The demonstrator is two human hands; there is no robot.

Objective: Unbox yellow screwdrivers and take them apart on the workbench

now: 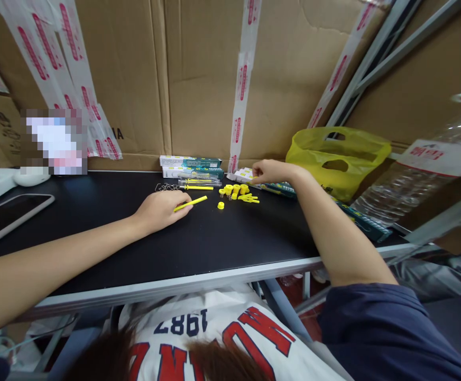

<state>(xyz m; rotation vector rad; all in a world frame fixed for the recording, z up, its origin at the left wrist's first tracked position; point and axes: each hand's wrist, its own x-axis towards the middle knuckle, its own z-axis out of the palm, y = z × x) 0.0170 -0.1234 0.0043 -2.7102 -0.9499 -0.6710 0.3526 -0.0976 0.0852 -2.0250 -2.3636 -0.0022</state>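
Note:
My left hand [162,209] rests on the black table, its fingers closed round a thin yellow stick [199,200] that points up to the right. Over an opened long white and green box [280,189], my right hand [273,171] bends downward with curled fingers. What those fingers hold, if anything, is hidden. Between the hands lie several small yellow caps [236,189], some with springs, and a few slim yellow clip-like pieces [248,198]. One yellow cap [221,205] sits apart, nearer to me. Clear tubes [202,183], another yellow stick [199,188] and bent metal clips [167,187] lie behind my left hand.
Long boxes [193,162] are stacked against the cardboard wall [202,79]. To the right stand a yellow plastic bag [333,159], a large clear bottle [408,180] and another green box [367,222]. A phone [12,214] lies at the left; a metal edge [214,280] borders the table.

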